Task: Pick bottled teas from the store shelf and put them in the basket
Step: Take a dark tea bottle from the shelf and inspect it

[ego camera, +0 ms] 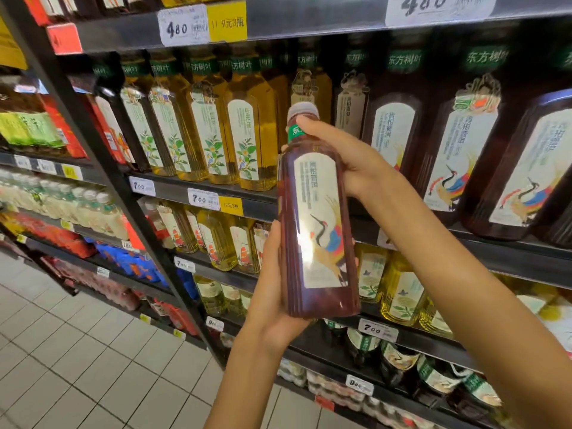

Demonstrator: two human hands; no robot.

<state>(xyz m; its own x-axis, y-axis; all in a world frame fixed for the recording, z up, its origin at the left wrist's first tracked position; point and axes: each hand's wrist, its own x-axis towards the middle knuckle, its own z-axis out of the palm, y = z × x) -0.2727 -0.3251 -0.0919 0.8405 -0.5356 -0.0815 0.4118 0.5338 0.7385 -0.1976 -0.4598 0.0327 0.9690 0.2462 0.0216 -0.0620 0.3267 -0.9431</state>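
Observation:
A dark reddish-brown tea bottle [315,218] with a cream label showing a crane is held upright in front of the shelf. My right hand [346,153] grips its neck and shoulder just under the grey cap. My left hand [272,292] cups its base and lower side. More dark tea bottles [464,156] of the same kind stand on the shelf to the right, and yellow tea bottles [247,134] stand to the left. No basket is in view.
Dark metal shelves [204,187] carry price tags and run in several tiers. Lower tiers hold smaller yellow and dark bottles [399,289]. A neighbouring rack at left holds red, blue and white packaged drinks [77,209]. Pale tiled floor [77,351] lies at lower left.

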